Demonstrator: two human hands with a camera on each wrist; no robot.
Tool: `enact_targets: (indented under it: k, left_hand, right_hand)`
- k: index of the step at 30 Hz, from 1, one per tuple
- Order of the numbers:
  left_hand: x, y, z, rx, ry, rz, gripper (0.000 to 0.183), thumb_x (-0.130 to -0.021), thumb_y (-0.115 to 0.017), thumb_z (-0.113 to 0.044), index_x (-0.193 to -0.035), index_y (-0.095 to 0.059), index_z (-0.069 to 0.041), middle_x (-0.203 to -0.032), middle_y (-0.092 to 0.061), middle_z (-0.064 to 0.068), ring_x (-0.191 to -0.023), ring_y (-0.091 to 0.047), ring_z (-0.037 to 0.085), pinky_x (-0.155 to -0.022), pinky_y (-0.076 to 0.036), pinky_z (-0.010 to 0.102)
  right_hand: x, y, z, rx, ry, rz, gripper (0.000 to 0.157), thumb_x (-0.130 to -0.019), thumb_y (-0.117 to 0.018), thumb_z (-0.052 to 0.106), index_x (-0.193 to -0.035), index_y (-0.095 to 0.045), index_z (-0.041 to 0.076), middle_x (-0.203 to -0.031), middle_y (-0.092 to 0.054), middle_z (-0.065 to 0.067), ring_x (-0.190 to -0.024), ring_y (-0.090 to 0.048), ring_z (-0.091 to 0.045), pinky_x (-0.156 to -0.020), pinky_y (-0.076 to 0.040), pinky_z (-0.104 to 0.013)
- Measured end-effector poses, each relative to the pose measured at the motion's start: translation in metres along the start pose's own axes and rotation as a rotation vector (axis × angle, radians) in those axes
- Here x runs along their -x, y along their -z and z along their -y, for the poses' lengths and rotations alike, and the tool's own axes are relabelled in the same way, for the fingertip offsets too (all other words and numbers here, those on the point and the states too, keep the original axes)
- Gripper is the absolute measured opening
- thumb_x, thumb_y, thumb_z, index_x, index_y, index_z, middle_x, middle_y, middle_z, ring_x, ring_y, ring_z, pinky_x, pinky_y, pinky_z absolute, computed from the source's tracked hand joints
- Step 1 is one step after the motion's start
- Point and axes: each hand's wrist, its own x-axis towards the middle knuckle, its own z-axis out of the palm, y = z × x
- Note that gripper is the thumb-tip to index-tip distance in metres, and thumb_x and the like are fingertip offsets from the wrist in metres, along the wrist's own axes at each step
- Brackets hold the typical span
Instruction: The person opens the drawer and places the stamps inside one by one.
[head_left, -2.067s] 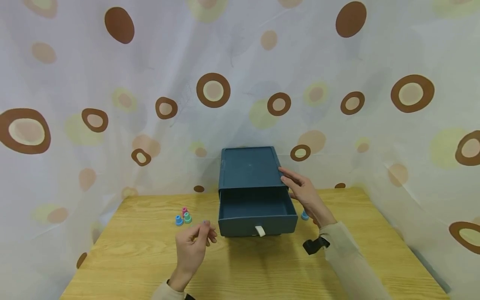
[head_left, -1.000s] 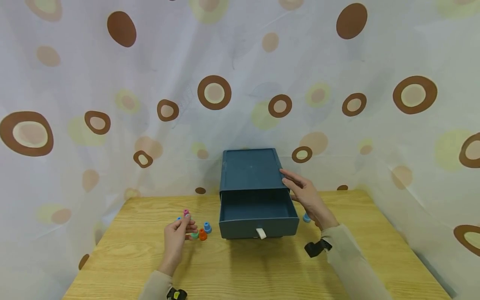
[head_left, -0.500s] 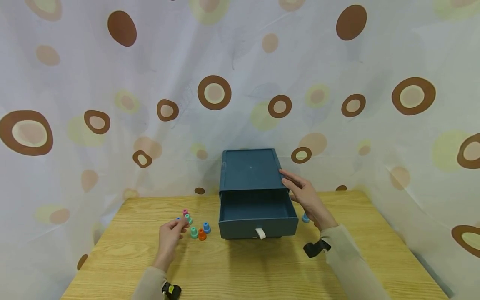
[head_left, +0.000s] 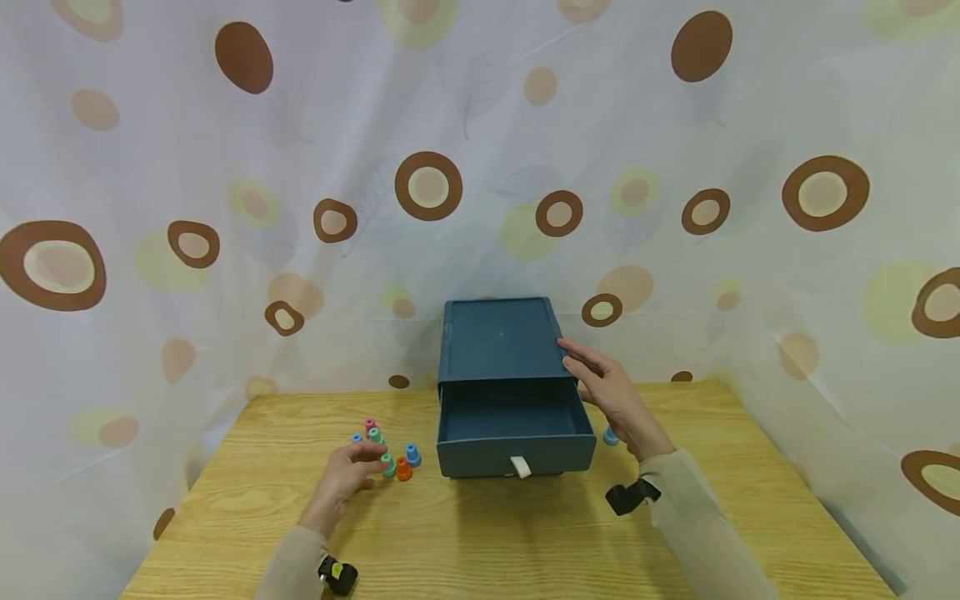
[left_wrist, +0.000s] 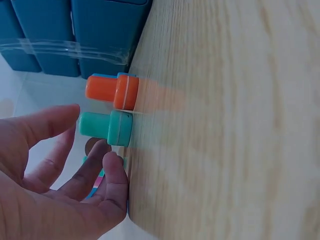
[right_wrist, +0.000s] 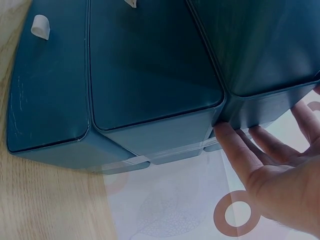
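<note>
My left hand (head_left: 347,479) hangs beside a small group of stepped plastic pegs, its fingers spread and holding nothing. Nearest to it is a green peg (left_wrist: 105,126), standing upright; the thumb and fingertips are close around its narrow end, and whether they touch is hard to tell. An orange peg (head_left: 403,468) and a blue peg (head_left: 413,455) stand just right of the green one. My right hand (head_left: 617,400) rests with extended fingers on the right side of a dark blue drawer cabinet (head_left: 501,337). The cabinet's top drawer (head_left: 516,454) is pulled out, and nothing shows inside.
Farther back on the left are a pink peg (head_left: 370,424), another green peg (head_left: 376,435) and a blue peg (head_left: 357,438). Another blue peg (head_left: 611,436) stands behind the right wrist. A patterned curtain (head_left: 480,125) closes off the back of the wooden table (head_left: 480,550).
My left hand has moved left from near the drawer to the pegs, then slightly toward me, from the back green peg to the front one. My right hand has stayed on the cabinet.
</note>
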Motion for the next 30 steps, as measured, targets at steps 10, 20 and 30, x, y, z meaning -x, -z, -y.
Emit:
enact_targets:
  k: [10,20,30]
  left_hand:
    - [-0.006,-0.0058,0.0003,-0.039,-0.009,0.007,0.027,-0.088,-0.068,-0.002,-0.114,-0.063,0.005,-0.11,-0.065,0.015,-0.084,-0.057,0.017,-0.067,-0.05,0.031]
    - [-0.0053,-0.0002,-0.0021,-0.121,0.007,0.016,0.033,-0.088,-0.07,-0.003,-0.121,-0.066,0.003,-0.118,-0.066,0.017,-0.087,-0.057,0.017,-0.067,-0.051,0.03]
    - [-0.0022,0.0,-0.0071,-0.137,0.016,0.015,0.031,-0.088,-0.071,-0.007,-0.118,-0.069,0.002,-0.122,-0.065,0.017,-0.091,-0.057,0.019,-0.07,-0.053,0.032]
  right_hand:
    - [0.001,0.0028,0.0032,0.007,-0.002,-0.014,0.057,-0.101,-0.051,0.044,-0.152,-0.038,0.021,-0.16,-0.028,-0.01,-0.149,-0.021,-0.035,-0.112,-0.026,-0.065]
    - [-0.001,-0.0015,0.002,-0.02,0.002,-0.007,0.057,-0.102,-0.05,0.041,-0.153,-0.037,0.019,-0.16,-0.028,-0.014,-0.149,-0.02,-0.038,-0.112,-0.026,-0.066]
    - [-0.0012,-0.0016,0.0002,-0.022,-0.006,-0.01,0.057,-0.101,-0.051,0.043,-0.153,-0.037,0.02,-0.16,-0.028,-0.012,-0.149,-0.02,-0.037,-0.112,-0.025,-0.067]
